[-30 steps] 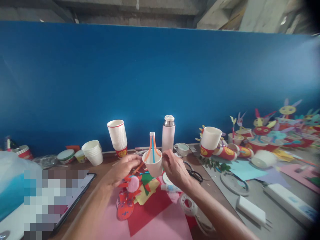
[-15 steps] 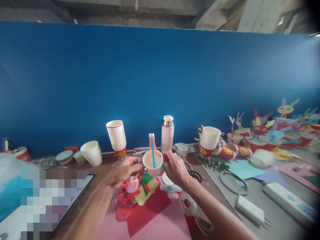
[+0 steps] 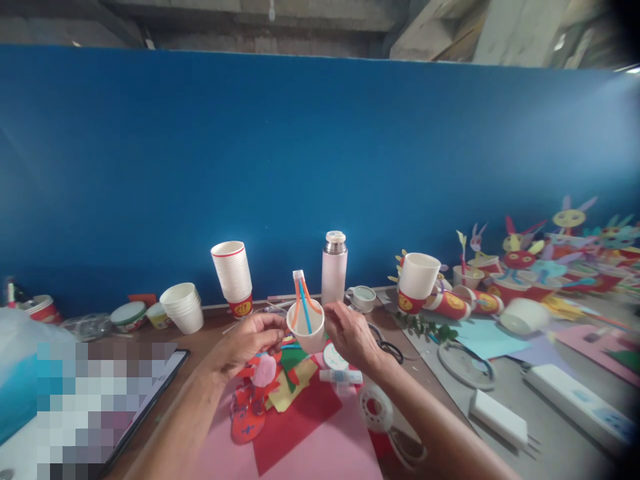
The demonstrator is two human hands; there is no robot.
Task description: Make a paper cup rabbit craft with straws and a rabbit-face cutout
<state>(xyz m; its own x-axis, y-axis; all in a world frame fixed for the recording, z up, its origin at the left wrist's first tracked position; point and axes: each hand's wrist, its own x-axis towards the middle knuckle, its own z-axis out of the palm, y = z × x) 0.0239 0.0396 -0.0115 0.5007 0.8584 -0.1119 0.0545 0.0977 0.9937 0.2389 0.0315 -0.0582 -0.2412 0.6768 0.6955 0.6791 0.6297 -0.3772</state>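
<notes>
View: head.
Held cup: one white paper cup (image 3: 311, 341), between the left fingers (image 3: 273, 321) and the right fingers (image 3: 339, 319), raised above the desk (image 3: 213, 333); mouth tilted to the wearer, likely to expose the inside.
Right fingers: bent around the cup's side, apparently gripping it as its support.
Left fingers: curled at the opposite side; pinch hidden, cannot tell whether they grip.
Strips: three in the cup, two orange (image 3: 297, 303) and one blue (image 3: 305, 313); one white tab (image 3: 299, 274) seems to bind their upper ends.
Below the fingers: one red sheet (image 3: 300, 427) over one pink sheet (image 3: 320, 460), presumably a work base; one glue tube (image 3: 341, 377), one white spool (image 3: 375, 408), both near the right fingers, likely for reach.
Beyond the fingers: one flask (image 3: 334, 277), upright.
Beyond the left fingers: two cup stacks, one tall (image 3: 233, 273), one short (image 3: 184, 310); nested probably to save room, cups not countable.
Far beyond the right fingers: several cup figures (image 3: 520, 260), overlapping; exact count impossible.
</notes>
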